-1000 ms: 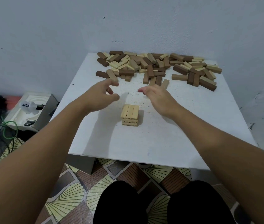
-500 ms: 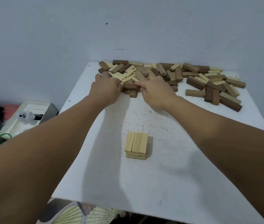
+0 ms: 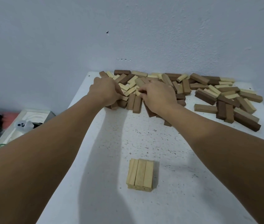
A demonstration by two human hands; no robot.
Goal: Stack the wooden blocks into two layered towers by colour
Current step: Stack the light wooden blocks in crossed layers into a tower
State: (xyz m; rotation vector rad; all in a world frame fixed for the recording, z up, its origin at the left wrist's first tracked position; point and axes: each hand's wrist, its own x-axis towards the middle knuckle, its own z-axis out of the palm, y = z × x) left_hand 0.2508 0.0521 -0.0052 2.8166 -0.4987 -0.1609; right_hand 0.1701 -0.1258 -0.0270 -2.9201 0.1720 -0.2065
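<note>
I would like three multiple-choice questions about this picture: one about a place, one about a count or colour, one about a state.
1. Where does the small tower stand?
A. on the near part of the table, apart from the pile
B. inside the pile
C. on the floor

2. How many blocks form the tower's top layer?
A. two
B. three
C. five

3. What are both hands doing?
A. resting on the tower
B. hanging off the table
C. reaching into the pile

Answers: 1 A, bare white table lies between the tower and the pile of loose blocks. 2 B, three light blocks lie side by side on top. 3 C, the left hand and right hand lie on the pile with fingers among the blocks.
</note>
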